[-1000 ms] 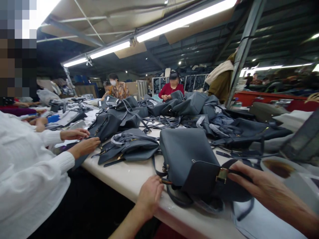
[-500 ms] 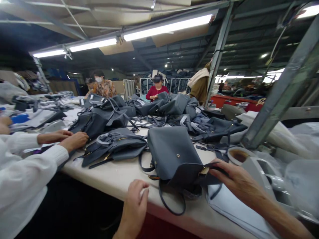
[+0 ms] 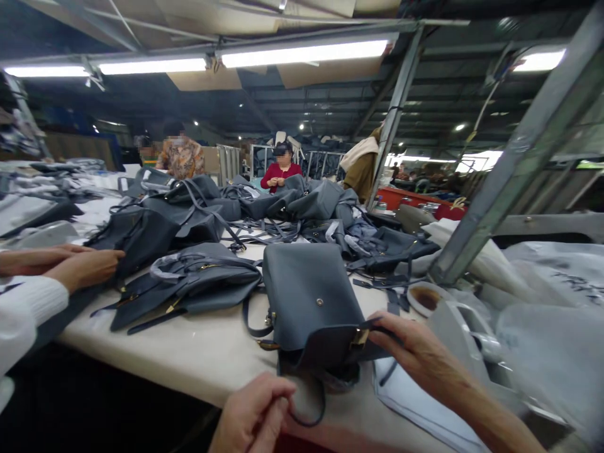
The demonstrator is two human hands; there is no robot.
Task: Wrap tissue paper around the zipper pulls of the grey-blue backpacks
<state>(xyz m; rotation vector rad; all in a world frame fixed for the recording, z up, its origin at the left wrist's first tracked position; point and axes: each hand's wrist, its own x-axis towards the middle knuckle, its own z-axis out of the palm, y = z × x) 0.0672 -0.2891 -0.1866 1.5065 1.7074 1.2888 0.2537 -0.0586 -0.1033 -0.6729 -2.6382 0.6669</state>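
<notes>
A dark blue-grey leather backpack (image 3: 302,283) lies in front of me with its flap towards me and a round metal stud on its face. My right hand (image 3: 410,343) grips the backpack's edge beside a gold-coloured metal clasp (image 3: 359,338), thumb and fingers closed. In front of the backpack, near the table edge, my left hand (image 3: 257,409) is apart from it. Its fingertips are pressed together; whatever they hold is too small to make out. A thin strap loop (image 3: 323,402) hangs from the backpack close to that hand.
Another dark backpack (image 3: 189,277) lies to the left, beside a co-worker's hands (image 3: 89,267) in white sleeves. Bags and straps pile up behind. To the right stand a round tub (image 3: 427,297), a grey machine (image 3: 465,333) and a slanted metal post (image 3: 514,151). Light sheets (image 3: 419,402) lie underneath.
My view has turned rightward, shifting the scene left. My left hand has come lower, its fingertips now pressed together. My right hand keeps its grip on the backpack's edge.
</notes>
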